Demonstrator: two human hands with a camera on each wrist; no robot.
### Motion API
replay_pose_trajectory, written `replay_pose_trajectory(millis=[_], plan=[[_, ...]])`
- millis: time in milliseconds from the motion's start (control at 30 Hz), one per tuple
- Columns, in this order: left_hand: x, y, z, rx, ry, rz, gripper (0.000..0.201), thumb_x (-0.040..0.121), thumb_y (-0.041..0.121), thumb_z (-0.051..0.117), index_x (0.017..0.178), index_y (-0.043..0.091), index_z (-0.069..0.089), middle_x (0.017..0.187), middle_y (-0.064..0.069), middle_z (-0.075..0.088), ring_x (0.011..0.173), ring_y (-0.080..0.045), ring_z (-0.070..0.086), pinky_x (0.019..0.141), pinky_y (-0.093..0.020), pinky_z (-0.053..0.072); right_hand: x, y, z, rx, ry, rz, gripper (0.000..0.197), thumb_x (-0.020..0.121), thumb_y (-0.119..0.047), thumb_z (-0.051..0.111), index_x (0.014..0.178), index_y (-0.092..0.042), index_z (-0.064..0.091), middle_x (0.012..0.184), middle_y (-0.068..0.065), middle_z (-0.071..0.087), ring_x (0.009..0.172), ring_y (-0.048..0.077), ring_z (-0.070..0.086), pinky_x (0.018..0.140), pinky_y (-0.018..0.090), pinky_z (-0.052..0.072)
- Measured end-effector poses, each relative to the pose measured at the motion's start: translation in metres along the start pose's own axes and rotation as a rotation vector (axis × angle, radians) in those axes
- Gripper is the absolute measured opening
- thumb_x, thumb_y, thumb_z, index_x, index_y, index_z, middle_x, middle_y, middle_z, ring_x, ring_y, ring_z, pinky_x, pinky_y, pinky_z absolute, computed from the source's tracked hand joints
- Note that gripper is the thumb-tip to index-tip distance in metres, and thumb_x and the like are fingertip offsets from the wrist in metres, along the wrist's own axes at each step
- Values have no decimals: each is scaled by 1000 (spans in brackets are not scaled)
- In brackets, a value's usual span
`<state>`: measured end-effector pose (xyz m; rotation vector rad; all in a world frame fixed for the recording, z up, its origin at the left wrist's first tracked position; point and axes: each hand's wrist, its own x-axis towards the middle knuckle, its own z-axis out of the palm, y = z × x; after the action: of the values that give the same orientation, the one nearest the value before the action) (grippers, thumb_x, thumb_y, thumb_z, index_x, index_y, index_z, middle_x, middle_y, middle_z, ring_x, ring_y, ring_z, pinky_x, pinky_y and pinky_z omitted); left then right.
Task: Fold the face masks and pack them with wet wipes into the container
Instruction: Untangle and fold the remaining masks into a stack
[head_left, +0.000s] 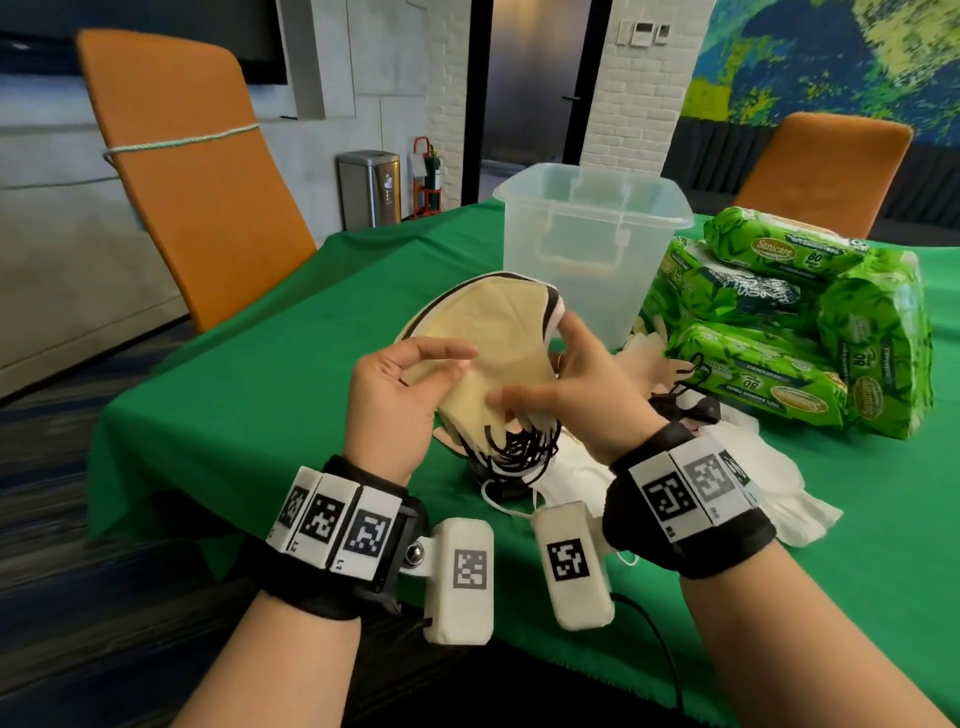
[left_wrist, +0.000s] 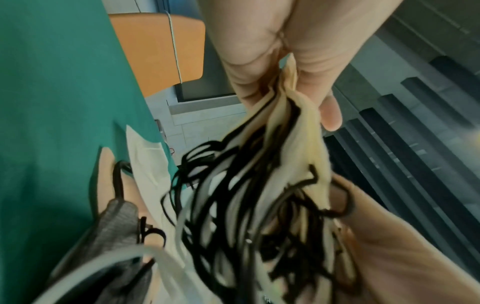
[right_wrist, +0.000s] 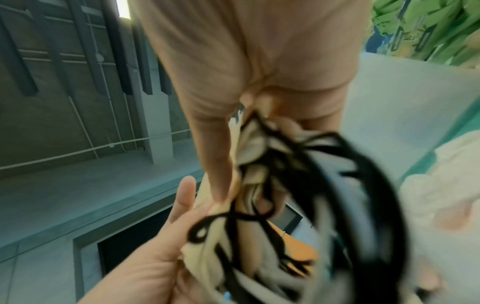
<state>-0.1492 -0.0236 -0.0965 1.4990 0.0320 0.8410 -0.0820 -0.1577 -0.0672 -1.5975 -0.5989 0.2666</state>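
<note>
From the left: an orange chair (head_left: 192, 171) behind the green table (head_left: 291, 332). My left hand (head_left: 395, 400) pinches the near edge of a stack of face masks (head_left: 498, 332), thumb on the beige top one, held up above the table. Black ear loops (head_left: 519, 452) dangle beneath, a tangle in both wrist views. My right hand (head_left: 587, 395) grips the stack's other side, fingers curled around it. Behind stands the clear container (head_left: 597, 228), open-topped. More loose masks (head_left: 753, 462) lie under my right wrist. Far right, green wet wipes packs (head_left: 789, 322) are piled just beside the container.
</note>
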Motion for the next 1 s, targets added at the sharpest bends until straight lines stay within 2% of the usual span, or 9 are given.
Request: replay_pose_trajectory(millis=[167,367,467,567,667,733,833,900,1000], plan=[[3,3,2,-65,27,-29,30,87,-3,58,84,24,70,82,22,71,92,8,63,82,-9,44,-7,7,1,17,-16,105,58,68,17,68,113,-12,44,79,10,63,56,17,61,61,30,56],[-1,5,4,60,-32,40,44,80,-7,65,102,31,61,107,21,60,99,18,53,92,-6,38,-12,13,3,-63,11,82,50,67,16,69,107,-9,50,84,6,64,74,21,61,76,33,53],[2,3,0,79,43,44,42,77,-5,68,91,34,65,97,26,64,98,15,56,94,-10,40,-14,12,-2,-95,-35,115,47,69,16,67,107,-8,52,88,15,65,78,28,62,72,40,54],[4,0,1,53,105,33,34,76,-3,70,79,30,67,76,26,68,84,12,60,83,-9,45,-14,10,-8,-92,-69,130,40,72,17,64,98,-12,54,84,18,64,70,28,59,56,29,53],[2,-2,6,-3,109,28,29,76,-3,70,71,26,68,68,22,69,75,6,64,75,-12,48,-14,7,-9,-160,-119,136,42,72,13,67,107,-7,54,88,16,66,73,27,62,64,31,56],[3,-3,8,-16,78,26,28,77,-4,68,71,23,69,68,21,69,75,5,65,74,-11,48,-11,2,-14,-216,-166,157,43,74,3,71,112,-6,52,89,13,67,73,25,64,69,35,56],[5,-4,7,-37,24,1,26,81,-6,64,79,19,70,72,22,70,80,6,65,76,-9,47,7,-16,-37,-271,-135,179,30,82,-24,66,106,-13,54,85,10,66,66,19,63,64,30,53],[6,-4,8,-35,-18,-17,28,84,-5,61,86,22,70,80,25,70,89,6,64,80,-9,46,30,-23,-58,-422,-33,173,22,89,-26,58,104,-9,58,89,10,66,70,18,61,63,25,51],[8,-7,9,-3,-75,-26,37,88,-2,58,92,33,70,86,26,70,85,-10,61,75,-11,45,64,-27,-81,-924,44,179,26,90,-7,53,115,-3,62,113,12,65,98,25,61,85,27,46]])
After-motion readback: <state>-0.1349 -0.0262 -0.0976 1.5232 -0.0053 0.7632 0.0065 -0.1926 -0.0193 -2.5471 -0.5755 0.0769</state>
